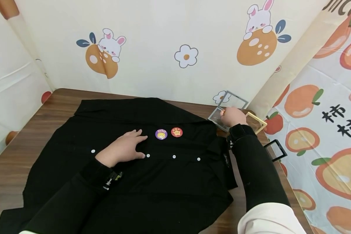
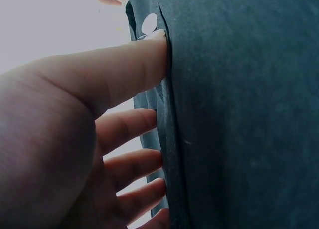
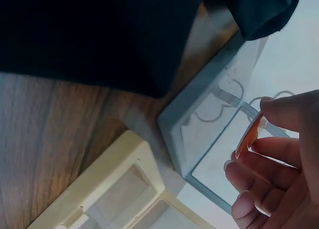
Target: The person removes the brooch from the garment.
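Gripping nothing, the left hand (image 1: pixel 124 148) lies with its fingers spread on the black shirt (image 1: pixel 169 182), which is laid out across the wooden table (image 1: pixel 61 100). A white button (image 1: pixel 93 151) sits at nine o'clock from that hand; another button (image 1: pixel 148 155) lies just beside its thumb tip, with two more in line towards three o'clock. Between two and three o'clock from the left hand, a purple badge (image 1: pixel 161 134) lies face up on the shirt, and a red badge (image 1: pixel 176 132) is just beside it at three o'clock. About two o'clock from the badges, the right hand (image 1: pixel 234 117) pinches a thin orange piece (image 3: pixel 249 134) between thumb and fingers, at the opened grey case (image 1: pixel 237 97); whether piece and case touch cannot be told. Past it, towards four o'clock, stands a cream-framed case (image 1: pixel 257 119), then, nearer five o'clock, a black-framed case (image 1: pixel 281 148).
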A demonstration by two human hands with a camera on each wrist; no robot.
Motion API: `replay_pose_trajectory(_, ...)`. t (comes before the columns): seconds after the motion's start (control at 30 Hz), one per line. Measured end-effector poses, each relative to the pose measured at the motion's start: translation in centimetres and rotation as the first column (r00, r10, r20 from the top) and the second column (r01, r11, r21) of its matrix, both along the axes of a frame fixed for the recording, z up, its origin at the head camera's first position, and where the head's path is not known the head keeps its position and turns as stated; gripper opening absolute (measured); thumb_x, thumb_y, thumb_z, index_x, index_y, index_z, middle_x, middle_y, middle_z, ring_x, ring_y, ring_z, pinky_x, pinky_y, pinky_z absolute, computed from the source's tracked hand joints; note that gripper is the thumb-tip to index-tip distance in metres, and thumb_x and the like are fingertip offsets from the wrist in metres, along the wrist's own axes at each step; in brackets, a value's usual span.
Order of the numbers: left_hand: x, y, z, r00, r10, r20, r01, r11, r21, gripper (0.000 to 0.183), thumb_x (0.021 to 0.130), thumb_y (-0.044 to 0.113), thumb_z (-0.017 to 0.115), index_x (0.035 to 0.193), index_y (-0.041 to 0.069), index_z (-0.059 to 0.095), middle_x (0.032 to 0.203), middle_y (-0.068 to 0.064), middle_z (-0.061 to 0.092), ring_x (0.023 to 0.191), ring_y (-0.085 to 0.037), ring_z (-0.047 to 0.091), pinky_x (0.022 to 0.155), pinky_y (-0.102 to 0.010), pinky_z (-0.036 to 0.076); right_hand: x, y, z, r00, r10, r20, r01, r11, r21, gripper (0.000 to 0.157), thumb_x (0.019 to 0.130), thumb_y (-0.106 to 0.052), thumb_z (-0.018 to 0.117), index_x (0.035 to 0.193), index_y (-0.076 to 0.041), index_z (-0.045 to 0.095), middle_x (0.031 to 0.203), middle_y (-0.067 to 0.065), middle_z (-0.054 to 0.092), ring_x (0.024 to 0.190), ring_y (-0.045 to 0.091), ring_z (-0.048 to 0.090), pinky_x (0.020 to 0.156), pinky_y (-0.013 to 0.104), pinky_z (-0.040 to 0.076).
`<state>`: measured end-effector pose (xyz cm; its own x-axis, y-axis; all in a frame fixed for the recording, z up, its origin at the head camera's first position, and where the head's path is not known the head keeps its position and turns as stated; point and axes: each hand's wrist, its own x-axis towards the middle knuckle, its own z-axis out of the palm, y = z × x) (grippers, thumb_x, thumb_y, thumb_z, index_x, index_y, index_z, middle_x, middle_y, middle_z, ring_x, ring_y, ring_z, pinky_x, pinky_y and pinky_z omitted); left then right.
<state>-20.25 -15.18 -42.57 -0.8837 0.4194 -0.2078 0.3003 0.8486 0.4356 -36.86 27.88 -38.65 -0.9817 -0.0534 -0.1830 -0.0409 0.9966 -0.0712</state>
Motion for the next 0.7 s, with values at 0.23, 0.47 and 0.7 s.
replay_pose_trajectory(0.23, 0.2, 0.0, 0.1, 1.000, 0.011, 0.009, -0.011, 1.000, 0.003, 0.073, 0.093, 0.033, 0.078, 0.154, 0.006, 0.049, 0.163, -0.025, 0.030, 0.152, -0.046, 0.021, 0.119, -0.062, 0.021, -0.6, -0.1, -0.5, 0.999, 0.011, 0.038, -0.012, 0.999, 0.035, 0.045, 0.109, -0.029, 0.037, 0.072, -0.010, 0.054, 0.084, 0.019, 0.061, 0.078, 0.037, 0.057, 0.070, 0.049, 0.042)
replay_pose_trajectory(0.47, 0.3, 0.0, 0.1, 1.000, 0.007, -0.003, -0.007, 1.000, 0.004, 0.072, 0.093, 0.032, 0.078, 0.154, 0.005, 0.049, 0.163, -0.025, 0.030, 0.151, -0.046, 0.022, 0.120, -0.062, 0.022, 0.0, -0.8, -0.4, 0.995, 0.012, 0.097, -0.019, 0.998, 0.068, 0.047, 0.111, -0.028, 0.034, 0.070, -0.011, 0.047, 0.081, 0.018, 0.055, 0.075, 0.035, 0.055, 0.069, 0.049, 0.040)
replay_pose_trajectory(0.7, 0.3, 0.1, 0.1, 1.000, 0.005, 0.006, -0.005, 1.000, 0.000, 0.071, 0.094, 0.032, 0.077, 0.154, 0.005, 0.049, 0.163, -0.025, 0.030, 0.151, -0.046, 0.022, 0.120, -0.061, 0.021, 0.2, -0.9, -0.7, 0.994, 0.012, 0.107, -0.023, 0.994, 0.105, 0.047, 0.112, -0.028, 0.036, 0.073, -0.008, 0.053, 0.093, 0.023, 0.062, 0.080, 0.038, 0.060, 0.070, 0.050, 0.045)
